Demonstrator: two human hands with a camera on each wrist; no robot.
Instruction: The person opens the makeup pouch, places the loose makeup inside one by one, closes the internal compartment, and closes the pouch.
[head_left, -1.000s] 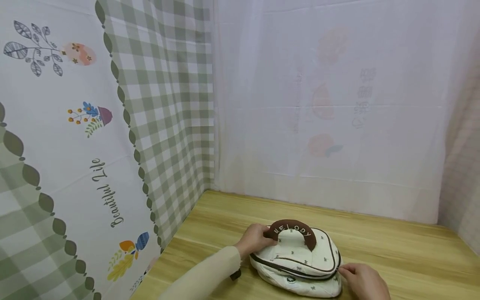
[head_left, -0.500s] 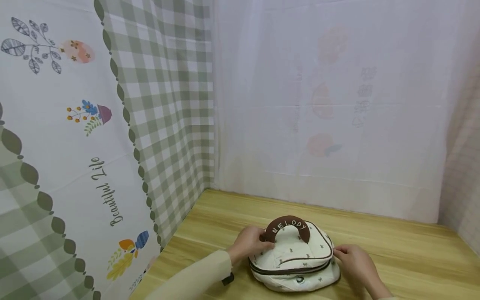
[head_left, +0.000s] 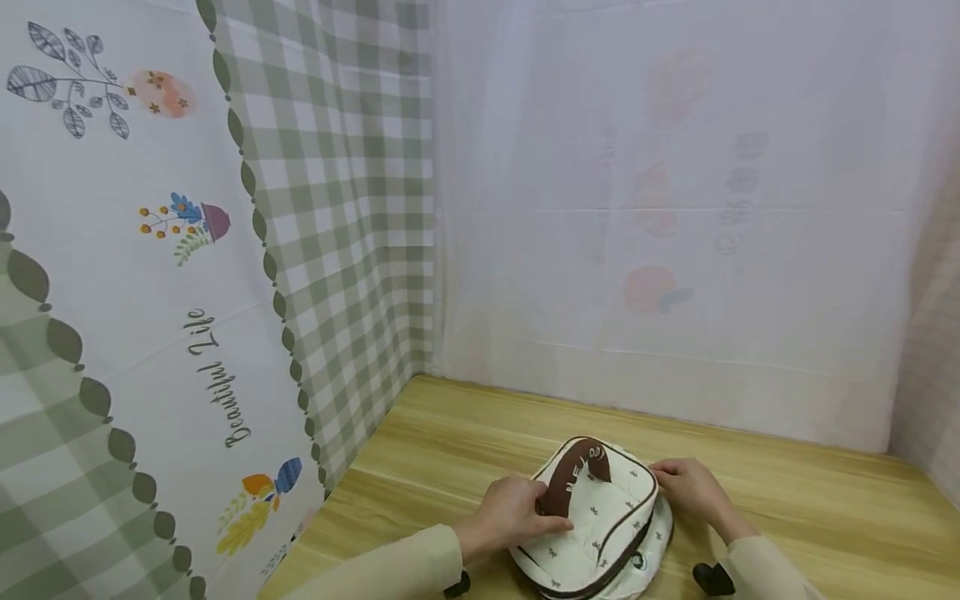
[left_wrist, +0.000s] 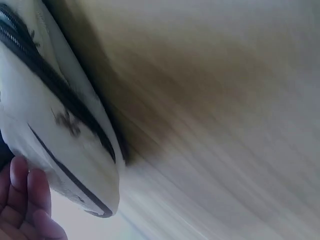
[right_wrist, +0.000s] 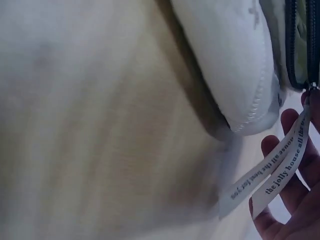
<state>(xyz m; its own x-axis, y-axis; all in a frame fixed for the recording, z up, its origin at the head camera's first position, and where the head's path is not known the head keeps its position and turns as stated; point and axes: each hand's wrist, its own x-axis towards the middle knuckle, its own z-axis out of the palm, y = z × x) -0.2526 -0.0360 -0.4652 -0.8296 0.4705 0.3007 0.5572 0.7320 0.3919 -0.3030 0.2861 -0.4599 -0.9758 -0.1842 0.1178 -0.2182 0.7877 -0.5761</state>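
Note:
A small cream bag [head_left: 611, 521] with a bow print and dark piping lies on the wooden table, turned at an angle. Its brown handle [head_left: 561, 493] bears stitched lettering. My left hand [head_left: 508, 515] grips the handle at its near end, thumb across the bag's top. My right hand [head_left: 693, 492] is at the bag's far right corner. In the right wrist view it pinches the zipper pull, from which a printed ribbon [right_wrist: 280, 172] hangs over the fingers. The zipper [right_wrist: 298, 45] there is parted, showing a greenish inside. In the left wrist view the dark zipper [left_wrist: 60, 92] runs along the bag's side.
The wooden table [head_left: 442, 425] extends behind the bag and to both sides. A green checked cloth [head_left: 337, 208] hangs at the left, and a pale cloth [head_left: 540, 250] hangs behind the table. Dark wrist straps show at both sleeves.
The bag has turned counter-clockwise, its front swinging to the right and the handle to the left. My right hand has moved back along with its far corner; the left hand keeps hold.

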